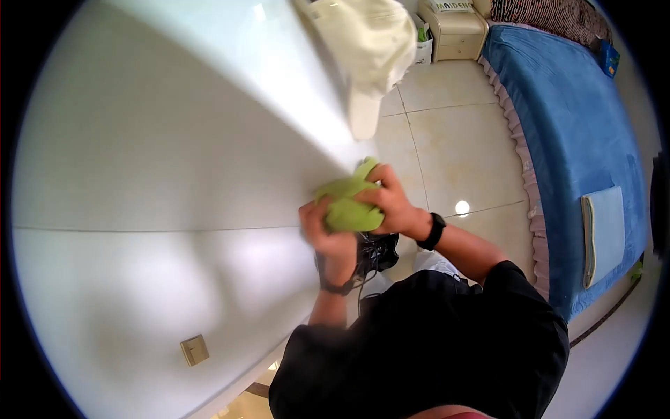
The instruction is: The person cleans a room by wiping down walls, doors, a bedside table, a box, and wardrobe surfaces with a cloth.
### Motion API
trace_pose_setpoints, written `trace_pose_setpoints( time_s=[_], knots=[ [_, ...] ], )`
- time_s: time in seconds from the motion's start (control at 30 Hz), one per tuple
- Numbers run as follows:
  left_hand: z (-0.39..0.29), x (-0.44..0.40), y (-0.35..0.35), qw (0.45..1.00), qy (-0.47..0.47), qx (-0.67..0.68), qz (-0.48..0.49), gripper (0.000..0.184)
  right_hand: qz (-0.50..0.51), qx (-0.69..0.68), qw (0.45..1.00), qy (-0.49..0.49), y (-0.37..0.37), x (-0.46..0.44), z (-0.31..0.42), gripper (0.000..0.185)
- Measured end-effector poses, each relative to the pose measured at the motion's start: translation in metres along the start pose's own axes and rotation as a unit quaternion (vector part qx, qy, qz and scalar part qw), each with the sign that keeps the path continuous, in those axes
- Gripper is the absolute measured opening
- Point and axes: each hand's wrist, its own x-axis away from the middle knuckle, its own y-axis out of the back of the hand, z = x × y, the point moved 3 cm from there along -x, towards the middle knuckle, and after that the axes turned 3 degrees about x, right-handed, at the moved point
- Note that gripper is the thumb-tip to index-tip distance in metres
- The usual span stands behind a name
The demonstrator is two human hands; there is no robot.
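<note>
Both hands grip a bunched green cloth [352,213] in front of my body, close to the white wall. My left hand [324,230] has its fingers curled into the cloth's left side and is somewhat blurred. From the right, my right hand [389,204] closes round the cloth's other side, with part of the cloth sticking up above the fingers. Below the hands a black plastic bag [377,253] shows in part; its contents are hidden. Just beyond the cloth hangs a cream-coloured cap-like item [370,45], its lower end near my hands.
A white wall [125,174] with a light switch [195,350] fills the left. On the right stands a bed with a blue cover [558,126] and a folded light-blue cloth [604,236]. A cream nightstand [458,35] stands at the back, beyond the tiled floor [453,140].
</note>
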Motion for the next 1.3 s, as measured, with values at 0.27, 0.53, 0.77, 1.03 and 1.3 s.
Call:
trace_pose_setpoints(
  time_s=[0.27,0.53,0.77,1.03,1.3],
  knots=[
    [0.036,0.065,-0.007,0.977,0.126,-0.145,0.089,0.025,0.211,-0.08,0.966,-0.125,-0.003,0.071,-0.05,0.042],
    [0.023,0.097,-0.028,0.923,0.233,-0.254,0.173,0.032,0.315,-0.111,0.928,-0.162,0.007,0.109,-0.085,0.042],
    [0.002,0.102,-0.087,0.916,0.317,-0.122,0.212,0.059,0.316,-0.096,0.933,-0.147,0.037,0.083,-0.147,0.061],
    [0.08,0.045,-0.171,0.877,0.282,-0.304,0.241,0.065,0.36,-0.099,0.918,-0.134,0.008,0.006,-0.263,0.039],
    [0.132,-0.004,-0.227,0.897,0.258,-0.321,0.158,0.068,0.404,-0.129,0.895,-0.139,-0.005,-0.059,-0.34,0.032]
  ],
)
